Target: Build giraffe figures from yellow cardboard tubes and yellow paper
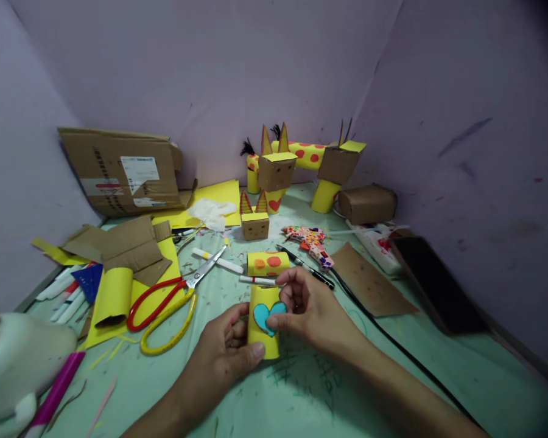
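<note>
A yellow paper tube stands upright low in the middle of the view. My left hand is closed around its left side, the thumb lying across the front near the bottom. On the tube's front sits a blue paper heart with a dark outline. My right hand pinches the heart's right side, thumb on its face and fingers behind. Whether the heart is stuck to the tube I cannot tell. Just beyond lie a white marker and a yellow tube with orange spots.
Scissors with red and yellow handles lie left. A patterned glue gun, its black cord trailing right, and a pen lie beyond my right hand. Cardboard animals stand at the back. A white mug is left, a phone right.
</note>
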Demonstrator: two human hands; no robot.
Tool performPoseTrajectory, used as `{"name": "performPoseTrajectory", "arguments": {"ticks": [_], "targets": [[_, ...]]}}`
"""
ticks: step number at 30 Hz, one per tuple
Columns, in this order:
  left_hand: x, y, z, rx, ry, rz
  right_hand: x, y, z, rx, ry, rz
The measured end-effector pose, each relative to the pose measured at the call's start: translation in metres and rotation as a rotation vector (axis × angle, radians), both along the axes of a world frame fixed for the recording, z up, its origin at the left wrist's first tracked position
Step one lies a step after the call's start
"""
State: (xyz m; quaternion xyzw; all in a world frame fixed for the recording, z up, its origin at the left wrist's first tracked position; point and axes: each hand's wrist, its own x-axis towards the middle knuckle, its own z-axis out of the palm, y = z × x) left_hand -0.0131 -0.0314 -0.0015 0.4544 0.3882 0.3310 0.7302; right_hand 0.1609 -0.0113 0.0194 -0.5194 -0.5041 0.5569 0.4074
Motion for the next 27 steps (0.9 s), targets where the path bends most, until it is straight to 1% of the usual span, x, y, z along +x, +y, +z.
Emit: {"name": "performPoseTrajectory", "arguments": {"ticks": [3, 6, 8, 11, 15, 18, 22, 24, 27], "targets": [[0.001, -0.002, 0.001, 0.011, 0.012, -0.01, 0.003, 0.0, 0.0, 0.021, -0.047, 0.042], [0.002, -0.004, 0.004, 0.008, 0.003, -0.015, 0.005, -0.001, 0.001, -0.018, -0.038, 0.147], [0.003, -0.004, 0.006, 0.01, -0.006, -0.018, 0.005, -0.002, 0.001, -0.039, -0.013, 0.177], [0.004, -0.004, 0.009, 0.037, 0.046, 0.001, 0.001, -0.005, 0.002, -0.036, -0.001, 0.178], [0.002, -0.002, 0.007, 0.058, 0.16, 0.06, -0.004, -0.009, 0.0, -0.01, -0.009, 0.166], [0.001, -0.002, 0.004, 0.043, 0.133, 0.079, -0.005, -0.009, -0.003, -0.04, 0.043, 0.147], [0.002, -0.004, 0.003, 0.068, 0.08, 0.101, -0.005, -0.008, -0.005, -0.112, 0.135, 0.159], [0.002, -0.004, 0.003, 0.084, 0.085, 0.107, -0.004, -0.007, -0.007, -0.143, 0.152, 0.166], [0.002, -0.005, 0.002, 0.101, 0.121, 0.099, -0.004, -0.007, -0.01, -0.161, 0.183, 0.137]]}}
